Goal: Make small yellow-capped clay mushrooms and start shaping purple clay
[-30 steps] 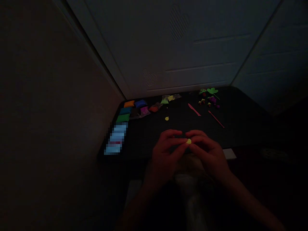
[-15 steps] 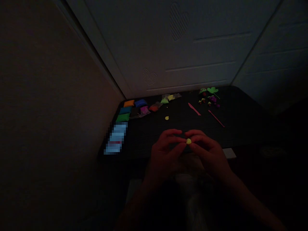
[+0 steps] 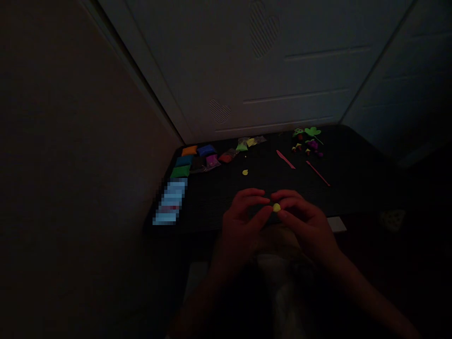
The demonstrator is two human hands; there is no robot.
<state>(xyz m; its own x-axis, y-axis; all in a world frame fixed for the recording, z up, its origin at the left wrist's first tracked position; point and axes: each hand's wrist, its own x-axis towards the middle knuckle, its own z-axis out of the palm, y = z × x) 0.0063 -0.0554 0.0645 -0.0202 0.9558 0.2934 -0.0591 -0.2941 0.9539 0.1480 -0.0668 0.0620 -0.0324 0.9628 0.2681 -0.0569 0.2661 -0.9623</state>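
A small rounded lump of yellow modelling clay (image 3: 276,207) is pinched between the thumb and forefinger of my right hand (image 3: 306,220). From the other side, my left hand (image 3: 245,220) has its thumb tip at the lump's edge. The left forefinger is lifted slightly off, leaving a gap above the thumb. On the dark table beyond lies a flat yellow clay disc (image 3: 245,173) with a small notch. A tiny yellow speck (image 3: 246,156) sits behind it.
A pink plastic knife (image 3: 285,159) and a thin pink tool (image 3: 318,173) lie on the table (image 3: 212,195). Bags of coloured clay (image 3: 206,150) are at back left, near a blurred lit screen (image 3: 171,201). Clay mushrooms (image 3: 298,147), purple pieces (image 3: 313,145) and a green clover (image 3: 312,132) stand back right.
My left forefinger has moved off the yellow lump, away to the left. My right hand keeps its pinch. The things on the table have stayed in place.
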